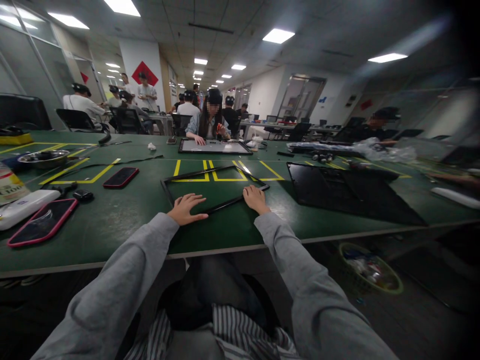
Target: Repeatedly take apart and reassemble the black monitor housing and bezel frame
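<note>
A thin black rectangular frame (pixel 225 204), like a monitor bezel, lies on the green table in front of me. My left hand (pixel 187 209) is at its near left corner, fingers spread and thumb stretched along the near bar; that corner is hidden under the hand. At the near right corner, my right hand (pixel 255 199) has its fingers bent together over the frame's edge. Right of the frame lies a large black panel (pixel 330 187), like a monitor back cover. Yellow tape marks (pixel 221 179) run across the table beneath and beyond the frame.
To the left are a phone in a pink case (pixel 43 222), a dark phone (pixel 120 177), a white device (pixel 28 207) and a metal bowl (pixel 44 158). Opposite, a person (pixel 212 117) works at a flat screen panel (pixel 215 146). A basket (pixel 371 270) stands below the table on the right.
</note>
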`<state>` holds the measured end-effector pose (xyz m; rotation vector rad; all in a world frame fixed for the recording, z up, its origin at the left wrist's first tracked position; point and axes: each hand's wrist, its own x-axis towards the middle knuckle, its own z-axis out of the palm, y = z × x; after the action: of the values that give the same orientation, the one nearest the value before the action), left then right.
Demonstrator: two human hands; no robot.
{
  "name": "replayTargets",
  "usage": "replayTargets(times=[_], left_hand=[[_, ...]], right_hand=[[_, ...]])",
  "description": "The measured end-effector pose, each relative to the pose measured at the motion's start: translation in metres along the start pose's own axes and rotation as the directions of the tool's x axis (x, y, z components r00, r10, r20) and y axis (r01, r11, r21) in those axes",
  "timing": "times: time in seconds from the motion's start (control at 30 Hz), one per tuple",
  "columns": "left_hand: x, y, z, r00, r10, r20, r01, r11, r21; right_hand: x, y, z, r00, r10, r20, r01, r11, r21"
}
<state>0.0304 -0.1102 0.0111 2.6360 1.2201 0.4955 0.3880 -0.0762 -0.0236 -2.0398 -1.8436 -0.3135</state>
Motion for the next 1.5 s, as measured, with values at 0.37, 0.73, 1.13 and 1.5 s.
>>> replayTargets(times=[0.37, 0.73, 1.13, 1.5], left_hand=[[0.009, -0.048, 0.001, 0.967, -0.251, -0.043, 0.249, 0.9, 0.358], [0.04, -0.039, 0.02, 0.994, -0.002, -0.114, 0.01, 0.998, 0.067], [0.042, -0.053, 0.016, 0.903, -0.073, -0.423, 0.023, 0.992, -0.124], [0.039, -0.063, 0.004, 0.666, -0.241, -0.705, 0.073, 0.963, -0.26]], right_hand=[[0.002, 0.011, 0.006, 0.999, 0.045, -0.013, -0.043, 0.994, 0.103], [0.006, 0.007, -0.009, 0.999, -0.032, -0.016, 0.035, 0.953, 0.3], [0.0, 0.085, -0.039, 0.823, 0.368, -0.433, -0.323, 0.93, 0.177], [-0.015, 0.163, -0.043, 0.843, 0.496, -0.206, -0.488, 0.868, 0.091]])
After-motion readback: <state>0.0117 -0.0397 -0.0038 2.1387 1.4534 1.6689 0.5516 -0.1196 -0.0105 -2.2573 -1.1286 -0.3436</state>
